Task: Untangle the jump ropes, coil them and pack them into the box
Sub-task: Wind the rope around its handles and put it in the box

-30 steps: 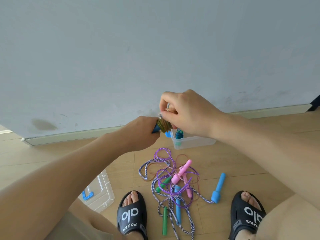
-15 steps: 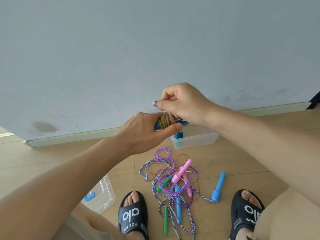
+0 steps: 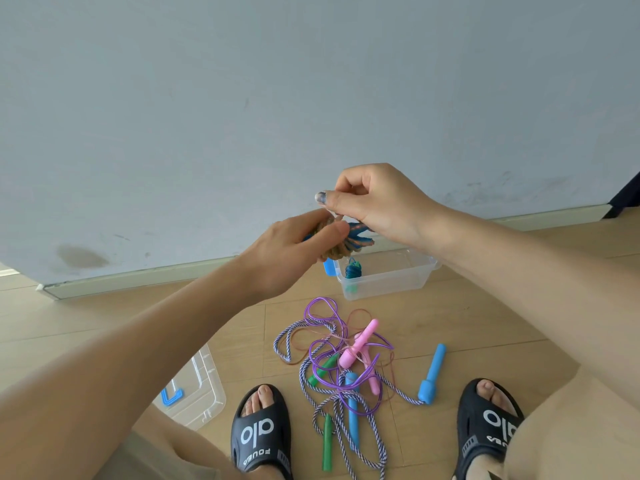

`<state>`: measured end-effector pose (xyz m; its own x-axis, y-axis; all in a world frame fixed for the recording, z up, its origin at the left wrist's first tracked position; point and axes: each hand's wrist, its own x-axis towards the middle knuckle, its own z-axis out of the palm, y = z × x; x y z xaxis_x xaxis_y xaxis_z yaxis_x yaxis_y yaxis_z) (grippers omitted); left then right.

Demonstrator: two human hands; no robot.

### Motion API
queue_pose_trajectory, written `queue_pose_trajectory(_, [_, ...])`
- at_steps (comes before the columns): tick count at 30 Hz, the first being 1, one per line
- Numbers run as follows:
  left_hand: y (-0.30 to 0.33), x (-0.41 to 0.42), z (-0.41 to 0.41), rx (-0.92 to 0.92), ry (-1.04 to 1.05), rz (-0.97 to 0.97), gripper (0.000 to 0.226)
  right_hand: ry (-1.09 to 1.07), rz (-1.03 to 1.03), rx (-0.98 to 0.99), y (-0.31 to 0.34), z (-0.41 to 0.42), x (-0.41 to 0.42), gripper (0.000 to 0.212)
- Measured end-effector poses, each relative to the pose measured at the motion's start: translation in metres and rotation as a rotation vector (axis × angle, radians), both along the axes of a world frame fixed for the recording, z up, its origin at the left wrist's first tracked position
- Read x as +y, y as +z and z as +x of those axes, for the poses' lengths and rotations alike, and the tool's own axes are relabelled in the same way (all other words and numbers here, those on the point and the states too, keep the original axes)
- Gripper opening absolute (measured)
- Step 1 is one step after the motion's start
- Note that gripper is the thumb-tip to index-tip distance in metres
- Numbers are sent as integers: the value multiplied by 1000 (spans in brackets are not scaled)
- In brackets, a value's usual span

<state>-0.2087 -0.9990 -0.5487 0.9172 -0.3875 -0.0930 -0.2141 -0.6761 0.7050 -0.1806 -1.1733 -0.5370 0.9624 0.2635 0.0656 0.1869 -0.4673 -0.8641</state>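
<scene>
The left hand (image 3: 291, 247) clasped the coiled rope (image 3: 341, 249) to keep it wound, while the right hand (image 3: 374, 206) pinched its loose end, apparently to secure it.

Most of the coiled rope bundle (image 3: 337, 245) is covered by the left hand (image 3: 289, 252), and its blue handles are partly hidden under the right hand (image 3: 377, 206). Whether a strand is pinched by the right fingers cannot be told. The box (image 3: 384, 277) contents are blurred. The lid (image 3: 199, 389) is cut by the left forearm. Both sandals (image 3: 259, 433) are cropped at the lower edge.
</scene>
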Motion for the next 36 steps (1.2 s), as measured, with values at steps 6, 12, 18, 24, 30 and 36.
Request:
queue_pose_trajectory(6, [4, 5, 6, 108, 38, -5, 51, 25, -53, 65, -2, 0, -4, 46])
queue_pose_trajectory(12, [2, 14, 10, 162, 46, 60, 58, 86, -40, 233, 2, 0, -14, 25])
queue_pose_trajectory(18, [3, 11, 10, 151, 38, 40, 53, -13, 114, 250, -3, 2, -12, 6])
queue_pose_trajectory(24, [4, 12, 11, 193, 83, -4, 50, -66, 106, 180, -5, -4, -6, 6])
queue_pose_trajectory(30, [2, 10, 12, 137, 73, 108, 52, -35, 97, 262, -4, -5, -10, 2])
queue_pose_trajectory(36, [1, 11, 13, 150, 71, 141, 49, 0, 132, 325, -3, -2, -15, 6])
